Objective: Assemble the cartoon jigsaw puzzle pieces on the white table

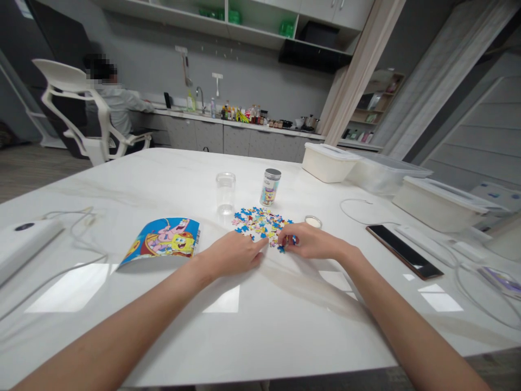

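Observation:
A heap of small, colourful jigsaw pieces (260, 221) lies in the middle of the white table (260, 326). My left hand (234, 254) rests on the table at the heap's near edge, fingers curled loosely, fingertips touching the pieces. My right hand (310, 241) is beside it, its fingers pinched on a puzzle piece at the heap's right edge. A curled cartoon picture sheet (165, 239) lies to the left. Behind the heap stand a clear plastic tube (225, 193) and a lidded tube with a printed label (270, 187). A small white lid (313, 221) lies to the right.
A black phone (402, 251) and cables lie at the right, with white lidded boxes (329, 161) behind them. A white device (22, 239) with a cable sits at the left. A person sits on a white chair (77, 108) near the kitchen counter.

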`<state>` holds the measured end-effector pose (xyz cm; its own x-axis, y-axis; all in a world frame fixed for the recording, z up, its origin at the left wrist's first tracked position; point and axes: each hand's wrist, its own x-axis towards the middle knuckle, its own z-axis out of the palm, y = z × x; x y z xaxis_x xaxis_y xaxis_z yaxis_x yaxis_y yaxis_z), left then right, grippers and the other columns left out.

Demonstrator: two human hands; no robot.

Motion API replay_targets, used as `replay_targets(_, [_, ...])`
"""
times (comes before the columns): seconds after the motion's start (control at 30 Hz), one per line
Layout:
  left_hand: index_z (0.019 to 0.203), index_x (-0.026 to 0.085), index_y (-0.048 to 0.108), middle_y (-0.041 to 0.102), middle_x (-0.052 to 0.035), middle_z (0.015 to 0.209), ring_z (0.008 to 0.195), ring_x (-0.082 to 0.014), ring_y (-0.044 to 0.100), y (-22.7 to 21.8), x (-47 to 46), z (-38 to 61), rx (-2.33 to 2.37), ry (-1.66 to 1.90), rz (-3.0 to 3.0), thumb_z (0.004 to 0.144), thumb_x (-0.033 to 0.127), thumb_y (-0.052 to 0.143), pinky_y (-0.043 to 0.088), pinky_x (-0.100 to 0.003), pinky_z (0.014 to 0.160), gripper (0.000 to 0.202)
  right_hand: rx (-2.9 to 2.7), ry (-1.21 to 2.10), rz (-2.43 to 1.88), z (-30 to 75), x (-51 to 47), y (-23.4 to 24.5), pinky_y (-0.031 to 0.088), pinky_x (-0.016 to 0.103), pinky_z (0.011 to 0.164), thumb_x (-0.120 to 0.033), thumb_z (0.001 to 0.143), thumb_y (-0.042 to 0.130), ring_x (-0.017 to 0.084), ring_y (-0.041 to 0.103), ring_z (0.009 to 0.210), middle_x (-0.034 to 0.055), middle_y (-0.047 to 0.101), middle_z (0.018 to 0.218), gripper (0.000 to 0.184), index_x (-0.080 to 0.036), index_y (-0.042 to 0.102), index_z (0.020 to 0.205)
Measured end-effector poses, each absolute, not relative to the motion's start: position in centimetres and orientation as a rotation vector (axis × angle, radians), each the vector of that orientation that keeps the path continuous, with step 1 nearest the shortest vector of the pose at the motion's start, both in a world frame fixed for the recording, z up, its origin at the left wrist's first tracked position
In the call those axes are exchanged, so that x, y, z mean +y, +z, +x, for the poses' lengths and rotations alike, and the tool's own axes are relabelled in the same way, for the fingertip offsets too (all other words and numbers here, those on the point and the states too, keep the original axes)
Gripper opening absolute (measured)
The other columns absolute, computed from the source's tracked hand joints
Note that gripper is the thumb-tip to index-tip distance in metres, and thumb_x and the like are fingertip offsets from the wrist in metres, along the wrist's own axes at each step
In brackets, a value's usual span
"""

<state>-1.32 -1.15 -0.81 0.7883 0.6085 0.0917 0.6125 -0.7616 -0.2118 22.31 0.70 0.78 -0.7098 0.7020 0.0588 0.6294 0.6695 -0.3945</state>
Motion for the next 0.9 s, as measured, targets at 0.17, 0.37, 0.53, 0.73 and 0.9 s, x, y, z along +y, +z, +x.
replay_targets(0.17, [0.124,0.02,0.057,0.072,-0.008,0.074,0.064,-0.0229,0.068,-0.77,-1.19,-1.28,-0.925,0.006,-2.776,0.096,0.027,0.037,0.041,-0.029,0.053,0.035,-2.686,0.544,-1.09,22.02,0.49,0.84,0.044,0.025,0.067,-0.007,0.075,0.057,0.013,0.058,0.072,0.0015,0.068,0.087,0.025,-0.019,0.064,0.096])
replay_targets(0.37, [0.122,0.013,0.056,0.071,-0.0091,0.073,0.062,-0.0222,0.068,-1.06,-1.13,-1.26,-0.955,-0.011,-2.746,0.095,0.028,0.036,0.041,-0.028,0.051,0.036,-2.681,0.506,-1.137,22.13,0.36,0.85,0.043,0.025,0.065,-0.009,0.074,0.059,0.013,0.056,0.07,0.0015,0.064,0.084,0.028,-0.018,0.061,0.101])
replay_targets(0.53, [0.123,0.012,0.054,0.069,-0.0071,0.068,0.058,-0.0185,0.066,-1.04,-1.15,-1.37,-0.864,-0.037,-2.748,0.096,0.027,0.035,0.04,-0.026,0.051,0.036,-2.703,0.497,-1.092,22.01,0.33,0.98,0.042,0.025,0.066,-0.009,0.074,0.058,0.013,0.056,0.07,0.0018,0.064,0.085,0.023,-0.019,0.062,0.095])
replay_targets(0.73, [0.126,0.014,0.053,0.067,-0.0051,0.064,0.053,-0.0183,0.063,-0.85,-1.29,-1.48,-0.749,-0.04,-2.776,0.094,0.023,0.038,0.04,-0.026,0.05,0.036,-2.722,0.481,-1.075,21.75,0.3,0.83,0.041,0.025,0.065,-0.011,0.076,0.057,0.013,0.054,0.069,0.0016,0.063,0.083,0.02,-0.019,0.063,0.093])
replay_targets(0.9, [0.125,0.014,0.054,0.065,-0.0044,0.06,0.051,-0.0181,0.06,-0.84,-1.37,-1.43,-0.7,-0.049,-2.789,0.093,0.023,0.039,0.039,-0.027,0.049,0.036,-2.72,0.456,-1.069,21.69,0.32,0.75,0.042,0.027,0.069,-0.012,0.079,0.056,0.013,0.057,0.074,0.004,0.064,0.092,0.022,-0.018,0.063,0.098])
